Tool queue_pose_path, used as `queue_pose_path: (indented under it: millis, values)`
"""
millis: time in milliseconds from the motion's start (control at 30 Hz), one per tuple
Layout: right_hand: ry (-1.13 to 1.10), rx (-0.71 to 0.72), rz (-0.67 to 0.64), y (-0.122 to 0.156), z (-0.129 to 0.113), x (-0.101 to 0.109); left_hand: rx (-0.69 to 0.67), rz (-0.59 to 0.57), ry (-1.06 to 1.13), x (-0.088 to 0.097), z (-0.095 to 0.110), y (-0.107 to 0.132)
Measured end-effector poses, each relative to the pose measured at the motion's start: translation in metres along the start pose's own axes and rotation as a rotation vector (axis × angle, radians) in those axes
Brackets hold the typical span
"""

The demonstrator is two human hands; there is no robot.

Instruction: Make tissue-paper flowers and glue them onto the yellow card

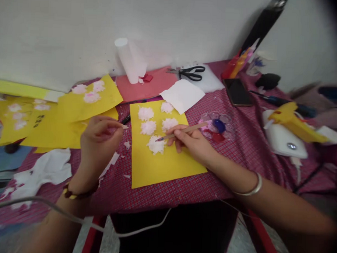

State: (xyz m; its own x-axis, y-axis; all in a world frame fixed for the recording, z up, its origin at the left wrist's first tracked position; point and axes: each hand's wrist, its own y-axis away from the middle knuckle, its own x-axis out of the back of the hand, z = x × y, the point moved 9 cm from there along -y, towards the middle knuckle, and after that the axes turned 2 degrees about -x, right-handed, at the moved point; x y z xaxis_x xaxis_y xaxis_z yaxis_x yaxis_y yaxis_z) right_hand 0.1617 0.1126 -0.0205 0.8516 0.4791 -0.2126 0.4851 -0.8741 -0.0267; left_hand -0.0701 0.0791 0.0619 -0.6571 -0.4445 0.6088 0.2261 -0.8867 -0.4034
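Five fluffy tissue flowers (156, 145) on yellow sheet (161, 167); R hand (191, 142) w/ brush (182, 131).

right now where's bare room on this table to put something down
Bare checked cloth lies between the yellow sheet and the white device, below the paint palette. The sheet's lower half is bare too. The left side and back edge are crowded.

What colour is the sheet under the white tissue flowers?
Yellow paper sheet, clearest in the head view.

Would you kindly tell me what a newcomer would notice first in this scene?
The yellow sheet at the table's centre, dotted with white paper flowers. The right hand holds a paintbrush to the nearest flower, while the left hand hovers beside the sheet. Black scissors lie by the wall.
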Motion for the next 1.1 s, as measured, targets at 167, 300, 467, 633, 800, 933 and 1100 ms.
queue_pose_path:
  millis: [167,300,467,633,800,933,1100]
  values:
    - [0.042,0.163,-0.03,0.005,-0.016,-0.004,0.373,-0.199,0.579,-0.074,-0.009,0.013]
    - [0.053,0.211,-0.001,0.007,-0.02,-0.004,0.404,-0.276,0.633,-0.096,-0.012,0.019]
    - [0.071,0.19,-0.001,0.006,-0.015,-0.006,0.397,-0.292,0.651,-0.1,-0.014,0.025]
    - [0.09,0.173,-0.019,0.005,-0.012,-0.007,0.373,-0.291,0.651,-0.103,-0.009,0.026]
    - [0.118,0.187,-0.007,0.005,-0.015,-0.006,0.368,-0.275,0.657,-0.101,-0.008,0.027]
    - [0.079,0.187,0.028,0.004,-0.018,0.0,0.48,-0.26,0.872,-0.101,-0.011,0.03]
    - [-0.084,0.1,0.043,0.001,-0.011,0.004,0.642,-0.283,1.039,-0.112,-0.013,0.037]
